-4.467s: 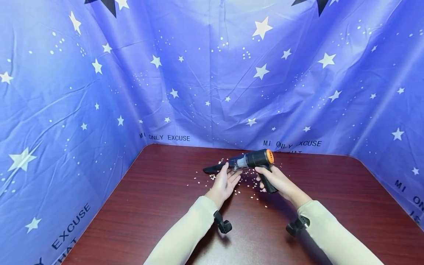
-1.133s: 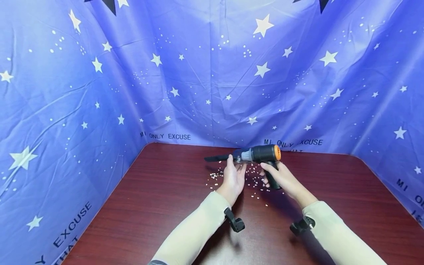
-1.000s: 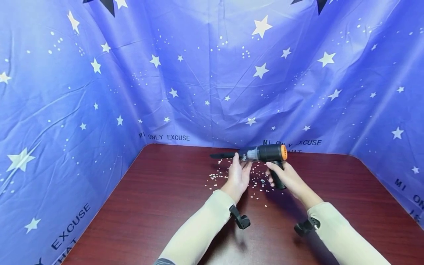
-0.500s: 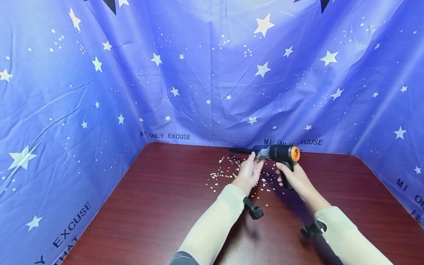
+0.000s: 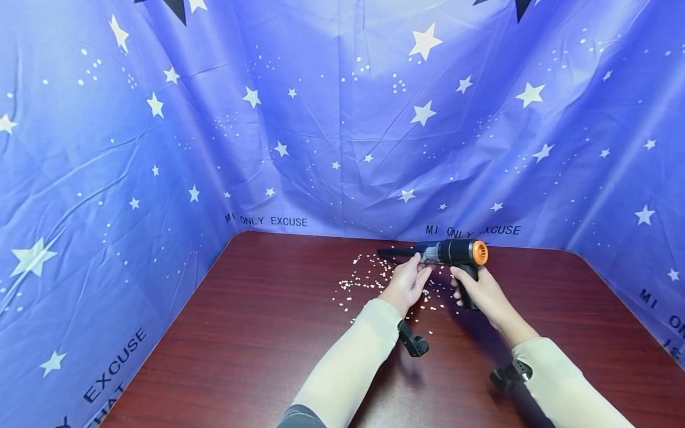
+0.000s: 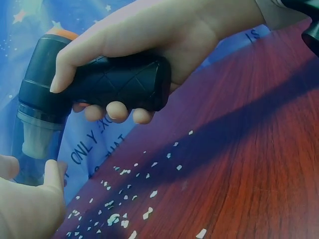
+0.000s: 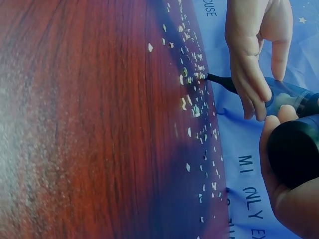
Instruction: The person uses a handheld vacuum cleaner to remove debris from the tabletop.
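A black handheld vacuum cleaner [image 5: 455, 254] with an orange rear vent and a clear dust cup is held level over the back half of the table, its nozzle pointing left. My right hand [image 5: 489, 297] grips the handle [image 6: 119, 82], fingers wrapped round it and thumb along the upper side. Under the clear cup, my left hand [image 5: 404, 284] supports the front part, thumb on one side and fingers on the other. Small white scraps [image 5: 348, 284] lie scattered below. In the right wrist view the slim black nozzle [image 7: 222, 81] overlaps the band of scraps.
The dark red wooden table [image 5: 241, 333] is backed and flanked by blue star-printed cloth [image 5: 342, 119]. Black camera mounts sit on both wrists, the left mount [image 5: 413, 340] low over the tabletop. A few stray scraps lie nearer the front.
Both hands have carried the vacuum cleaner rightward over the last seconds. Since half a second ago it has shifted slightly further right and a little lower. Both holds look the same.
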`<state>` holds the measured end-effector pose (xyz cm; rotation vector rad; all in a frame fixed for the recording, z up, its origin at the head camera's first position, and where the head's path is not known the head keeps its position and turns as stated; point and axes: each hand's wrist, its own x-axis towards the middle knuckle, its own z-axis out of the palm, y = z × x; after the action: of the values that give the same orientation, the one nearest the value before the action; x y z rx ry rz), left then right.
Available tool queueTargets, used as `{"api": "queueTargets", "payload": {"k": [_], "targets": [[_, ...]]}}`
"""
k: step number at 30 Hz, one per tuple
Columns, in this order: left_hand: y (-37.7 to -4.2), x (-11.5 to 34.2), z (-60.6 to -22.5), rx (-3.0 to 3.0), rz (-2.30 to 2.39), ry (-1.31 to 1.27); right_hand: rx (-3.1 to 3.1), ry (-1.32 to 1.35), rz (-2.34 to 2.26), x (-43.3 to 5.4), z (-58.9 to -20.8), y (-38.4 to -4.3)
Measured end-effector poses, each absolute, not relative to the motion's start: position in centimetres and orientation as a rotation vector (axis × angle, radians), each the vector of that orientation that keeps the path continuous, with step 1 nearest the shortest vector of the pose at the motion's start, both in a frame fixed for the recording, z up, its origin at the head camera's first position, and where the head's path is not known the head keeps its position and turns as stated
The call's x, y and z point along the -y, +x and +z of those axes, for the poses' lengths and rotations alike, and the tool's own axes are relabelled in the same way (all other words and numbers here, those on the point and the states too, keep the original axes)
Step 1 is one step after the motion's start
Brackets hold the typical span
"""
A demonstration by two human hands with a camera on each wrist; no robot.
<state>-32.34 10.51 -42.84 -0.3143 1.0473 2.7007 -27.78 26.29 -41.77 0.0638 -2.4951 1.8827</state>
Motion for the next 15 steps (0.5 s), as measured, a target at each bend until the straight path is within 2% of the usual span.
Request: {"api": "queueTargets", "payload": {"k": [15], "targets": [[-32.29, -9.56, -43.31, -1.03, 2.745, -0.351, 2.504, 0.082, 1.962, -25.53, -41.78, -28.34]]}}
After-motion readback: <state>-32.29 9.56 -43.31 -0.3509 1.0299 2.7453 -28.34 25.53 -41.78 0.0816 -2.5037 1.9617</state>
